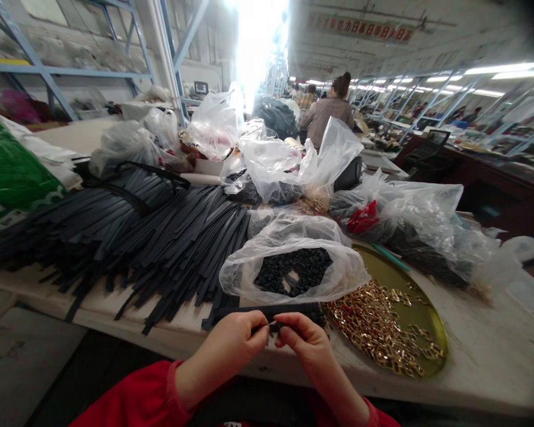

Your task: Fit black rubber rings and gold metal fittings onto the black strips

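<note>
At the table's front edge my left hand (242, 335) and my right hand (305, 341) meet, fingertips nearly touching. Both are closed in a pinch on small dark pieces; a bit of shiny metal shows between them. The fingers cover most of what they hold, so its kind is unclear. Just beyond the hands lie flat black straps (293, 309). Behind these an open clear plastic bag (235, 276) holds many small black loops (309, 267). Right of my right hand is a round gold-coloured tray (434, 332) heaped with gold metal buckles (378, 326).
Long black strips (173, 255) are piled at the left, some overhanging the table edge. A green bag (20, 166) stands far left. Filled plastic bags (409, 207) line the back and right. A teal stick-like tool (391, 257) lies behind the tray. A person (329, 115) is farther off.
</note>
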A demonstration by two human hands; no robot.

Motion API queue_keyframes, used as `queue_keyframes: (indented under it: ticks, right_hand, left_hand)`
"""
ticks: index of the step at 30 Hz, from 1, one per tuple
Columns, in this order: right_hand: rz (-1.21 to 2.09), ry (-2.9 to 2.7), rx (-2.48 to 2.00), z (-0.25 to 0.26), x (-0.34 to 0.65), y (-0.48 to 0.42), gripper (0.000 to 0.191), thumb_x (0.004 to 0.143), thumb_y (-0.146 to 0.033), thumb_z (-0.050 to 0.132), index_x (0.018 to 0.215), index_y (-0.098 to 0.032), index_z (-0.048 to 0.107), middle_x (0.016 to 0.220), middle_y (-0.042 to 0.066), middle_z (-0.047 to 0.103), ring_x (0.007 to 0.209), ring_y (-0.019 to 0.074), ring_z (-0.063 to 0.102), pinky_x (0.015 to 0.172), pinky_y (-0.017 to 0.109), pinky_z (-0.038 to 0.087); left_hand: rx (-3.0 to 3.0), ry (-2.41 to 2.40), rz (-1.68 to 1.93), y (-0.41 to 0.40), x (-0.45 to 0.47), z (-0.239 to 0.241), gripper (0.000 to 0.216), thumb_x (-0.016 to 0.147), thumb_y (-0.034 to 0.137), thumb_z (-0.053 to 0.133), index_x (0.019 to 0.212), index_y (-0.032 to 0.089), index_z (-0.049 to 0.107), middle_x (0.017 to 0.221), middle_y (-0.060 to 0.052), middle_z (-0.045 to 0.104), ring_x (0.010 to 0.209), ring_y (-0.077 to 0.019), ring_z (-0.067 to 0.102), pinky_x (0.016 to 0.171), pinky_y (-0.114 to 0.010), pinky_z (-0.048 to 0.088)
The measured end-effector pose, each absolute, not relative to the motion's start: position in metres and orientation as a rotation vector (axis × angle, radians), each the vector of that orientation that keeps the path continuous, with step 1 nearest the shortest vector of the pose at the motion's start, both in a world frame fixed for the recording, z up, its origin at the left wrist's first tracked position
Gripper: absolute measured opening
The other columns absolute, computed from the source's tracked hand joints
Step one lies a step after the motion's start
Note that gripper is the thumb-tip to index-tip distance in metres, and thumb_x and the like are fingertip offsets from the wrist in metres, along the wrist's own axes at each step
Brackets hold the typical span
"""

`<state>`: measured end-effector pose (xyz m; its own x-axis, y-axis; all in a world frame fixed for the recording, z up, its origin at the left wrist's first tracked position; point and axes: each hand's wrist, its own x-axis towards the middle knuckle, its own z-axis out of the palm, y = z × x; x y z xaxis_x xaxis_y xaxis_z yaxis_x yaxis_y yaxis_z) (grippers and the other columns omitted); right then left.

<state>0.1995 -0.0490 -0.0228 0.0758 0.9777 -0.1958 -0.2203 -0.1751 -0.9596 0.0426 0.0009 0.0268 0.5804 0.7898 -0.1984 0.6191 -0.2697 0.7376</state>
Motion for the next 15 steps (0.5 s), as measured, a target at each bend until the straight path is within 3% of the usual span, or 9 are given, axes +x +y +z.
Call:
queue_keyframes:
  ticks: [4,15]
  right_hand:
    - [1.463,-0.801,-1.207,-0.027,0.207,-0.051,0.028,0.063,-0.038,0.073,0.082,-0.018,0.066,0.067,0.000,0.066,0.054,0.0099,0.057,0.057,0.024,0.045]
    - [1.577,-0.775,-1.129,-0.023,0.203,-0.057,0.026,0.062,-0.035,0.074,0.081,-0.019,0.065,0.060,-0.003,0.061,0.054,0.0084,0.054,0.056,0.020,0.041]
  left_hand:
    - [1.946,1.071,0.264,-0.003,0.045,0.026,0.023,0.080,0.024,0.039,0.066,0.015,0.055,0.059,0.004,0.050,0.056,-0.0092,0.046,0.050,-0.019,0.026]
    - [1.958,1.092,0.297,-0.008,0.049,0.022,0.021,0.080,0.023,0.042,0.067,0.016,0.057,0.059,0.004,0.052,0.056,-0.0094,0.047,0.050,-0.019,0.026]
